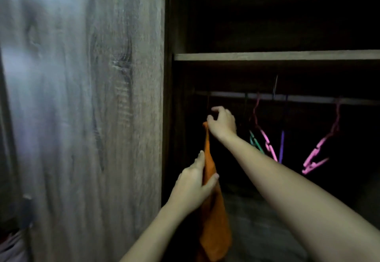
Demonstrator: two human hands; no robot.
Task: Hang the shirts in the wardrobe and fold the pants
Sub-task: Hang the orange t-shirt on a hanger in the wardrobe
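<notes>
Shirt (213,220), orange and bunched into a long narrow strip, hangs upright at the left side of the open wardrobe (267,56). Nearest, the left hand (193,183) wraps thumb and fingers round its middle. Higher and farther in, the right hand (223,123) pinches the shirt's top end, just below the rail (298,98). The rail lies above that grip, so the next lift is probably upward. Farther right, pink hangers (267,144) dangle from it.

Wardrobe (267,15) interior dark, unlit. Wooden shelf (267,56) runs level across it. Just below shelf: hanging rail (226,94), parallel to it. Left of shelf: upright grey wood-grain panel (92,97), pale light on its far side. Well below shelf: wardrobe floor (257,220), faint grain, dim.
</notes>
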